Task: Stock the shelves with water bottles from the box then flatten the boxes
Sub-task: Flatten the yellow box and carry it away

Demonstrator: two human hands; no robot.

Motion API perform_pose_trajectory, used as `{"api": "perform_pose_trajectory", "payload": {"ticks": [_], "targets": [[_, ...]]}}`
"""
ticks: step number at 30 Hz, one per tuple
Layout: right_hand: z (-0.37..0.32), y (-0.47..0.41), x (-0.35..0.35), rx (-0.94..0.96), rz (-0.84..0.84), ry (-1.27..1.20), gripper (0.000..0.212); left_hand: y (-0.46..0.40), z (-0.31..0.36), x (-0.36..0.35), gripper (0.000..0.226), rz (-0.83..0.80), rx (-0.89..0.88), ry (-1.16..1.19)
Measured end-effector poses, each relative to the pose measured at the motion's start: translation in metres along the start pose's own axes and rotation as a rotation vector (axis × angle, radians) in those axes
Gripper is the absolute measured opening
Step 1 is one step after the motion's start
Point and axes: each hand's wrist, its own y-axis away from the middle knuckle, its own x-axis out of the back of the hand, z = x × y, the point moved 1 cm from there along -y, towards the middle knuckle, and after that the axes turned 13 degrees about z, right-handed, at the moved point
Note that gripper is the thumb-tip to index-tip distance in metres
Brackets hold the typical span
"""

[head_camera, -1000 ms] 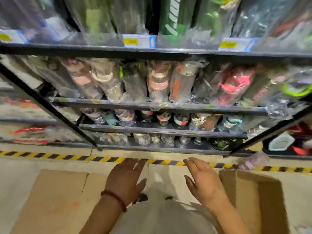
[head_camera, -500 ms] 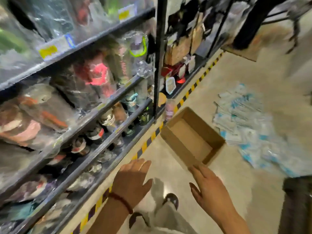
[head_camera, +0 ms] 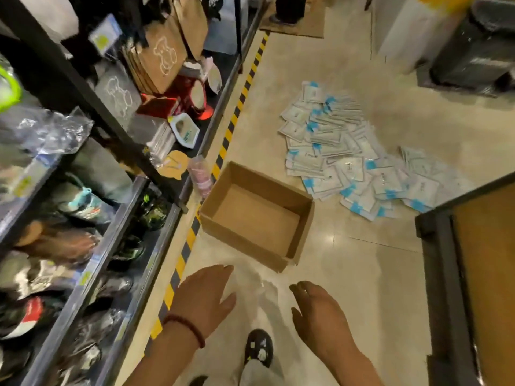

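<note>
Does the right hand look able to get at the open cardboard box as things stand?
Probably yes. The right hand hovers empty, short of the cardboard box, with only bare floor between them; it would need a forward reach.

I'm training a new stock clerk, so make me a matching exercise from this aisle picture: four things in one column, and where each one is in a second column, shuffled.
Things:
1. cardboard box
2. pile of white and blue packets
3. pink-banded bottle
4. bead bracelet

Places:
A. on the left hand's wrist
B. standing at the foot of the shelving, beside the box's far left corner
C. open and empty on the floor, ahead of both hands
D. spread over the floor beyond the box, to its right

Pairs: 1-C, 2-D, 3-B, 4-A

The right hand holds nothing.
</note>
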Motion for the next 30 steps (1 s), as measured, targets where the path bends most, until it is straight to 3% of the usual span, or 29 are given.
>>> {"api": "perform_pose_trajectory", "payload": {"ticks": [4,9,14,16,19,24,30], "targets": [[0.012,-0.023,-0.071,-0.046,-0.151,-0.039,0.047,-0.049,-0.019,-0.072,0.06,-0.058,0.015,-0.003],[0.044,-0.058,-0.187,-0.105,-0.059,-0.001,0.051,-0.114,-0.074,-0.173,0.055,-0.005,-0.05,-0.065],[0.077,-0.099,-0.314,-0.109,0.015,0.062,0.036,-0.18,-0.127,-0.275,0.055,0.038,-0.125,-0.151],[0.086,-0.113,-0.362,-0.078,0.046,0.134,0.041,-0.21,-0.142,-0.313,0.051,0.127,-0.178,-0.197],[0.1,-0.126,-0.422,-0.021,0.113,0.225,0.052,-0.253,-0.157,-0.367,0.064,0.152,-0.229,-0.287],[0.12,-0.132,-0.475,-0.012,0.27,0.219,0.041,-0.303,-0.168,-0.416,0.069,0.087,-0.405,-0.403],[0.126,-0.127,-0.489,0.064,0.466,0.295,0.037,-0.31,-0.181,-0.441,0.069,0.304,-0.522,-0.443]]}}
